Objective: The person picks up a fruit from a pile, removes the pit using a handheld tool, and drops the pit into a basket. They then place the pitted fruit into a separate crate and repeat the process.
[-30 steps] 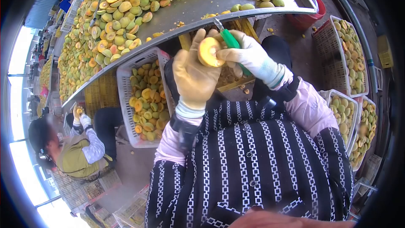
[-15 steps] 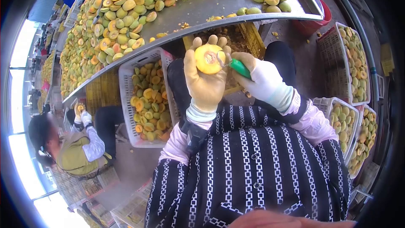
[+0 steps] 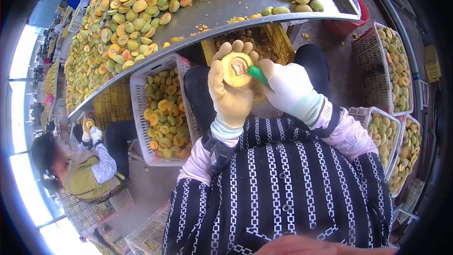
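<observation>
In my gloved left hand (image 3: 231, 89) lies a halved yellow fruit (image 3: 230, 76), cut face up, with the fingers curled behind it. My gloved right hand (image 3: 288, 82) grips a green-handled tool (image 3: 258, 74), whose curved metal tip sits in the fruit around the brown pit area. Both hands are close together, over a yellow crate (image 3: 281, 42) with scraps in it. Beyond them stands a metal table (image 3: 207, 15) heaped with halved fruit (image 3: 137, 16).
A white crate of fruit halves (image 3: 165, 113) stands left of my legs. More filled crates (image 3: 398, 71) (image 3: 383, 130) are at the right, a red bucket (image 3: 349, 21) behind them. A co-worker (image 3: 89, 170) sits at far left, hands around a fruit.
The tool tip has moved from the right side of the pit to around it, and a dark curved cut now shows there. The right hand has turned slightly. The view has shifted a little.
</observation>
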The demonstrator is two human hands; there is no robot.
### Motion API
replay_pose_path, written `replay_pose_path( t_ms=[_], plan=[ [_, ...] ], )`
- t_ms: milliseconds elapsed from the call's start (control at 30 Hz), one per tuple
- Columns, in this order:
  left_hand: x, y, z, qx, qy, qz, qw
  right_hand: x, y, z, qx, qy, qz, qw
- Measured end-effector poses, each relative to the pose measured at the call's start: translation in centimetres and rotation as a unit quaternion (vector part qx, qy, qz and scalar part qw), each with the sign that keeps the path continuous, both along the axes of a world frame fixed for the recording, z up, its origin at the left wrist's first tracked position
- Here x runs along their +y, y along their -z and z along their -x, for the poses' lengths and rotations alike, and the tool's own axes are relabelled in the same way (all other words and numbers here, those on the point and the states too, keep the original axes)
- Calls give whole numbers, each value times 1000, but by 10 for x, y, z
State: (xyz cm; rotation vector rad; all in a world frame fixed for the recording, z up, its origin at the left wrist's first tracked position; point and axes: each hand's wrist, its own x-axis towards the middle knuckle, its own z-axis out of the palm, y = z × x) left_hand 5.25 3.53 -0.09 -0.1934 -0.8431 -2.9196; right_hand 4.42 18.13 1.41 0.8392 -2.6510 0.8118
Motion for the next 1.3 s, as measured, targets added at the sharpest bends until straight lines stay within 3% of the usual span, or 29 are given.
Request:
replay_pose_path(
  t_ms=[167, 333, 500, 633, 700, 800, 867, 1067, 1200, 1267, 1300],
  plan=[
    [9, -5, -3, -39, -73, 29, 996, -1, -7, -1, -68, -9, -52, 996],
    [4, -3, -10, -47, -79, 78, 993, -2, -7, -5, -108, -34, -69, 991],
    [3, 2, -13, -41, -96, 98, 990, -9, -4, -12, -126, -50, -37, 990],
    [8, -3, -11, -35, -170, 164, 971, -14, -5, -7, -120, -39, -46, 991],
    [9, -7, -11, -34, -193, 186, 963, -13, -8, -7, -178, -63, -8, 982],
    [0, -10, -10, -21, -163, 161, 973, -13, -5, -10, -202, -60, 23, 977],
    [-6, -5, -6, -99, -52, 102, 988, -12, -3, -11, -206, -52, 0, 977],
    [-2, 3, -2, -131, -108, 207, 964, -10, 5, -9, -257, -50, 5, 965],
    [-12, -2, 3, -152, -80, 242, 955, -11, 8, -13, -248, -44, -7, 968],
    [-20, -1, 6, -172, 44, 185, 967, -10, 9, -15, -254, -52, -10, 966],
    [-19, 0, 7, -174, 43, 181, 967, -10, 9, -14, -256, -58, -9, 965]
  ],
)
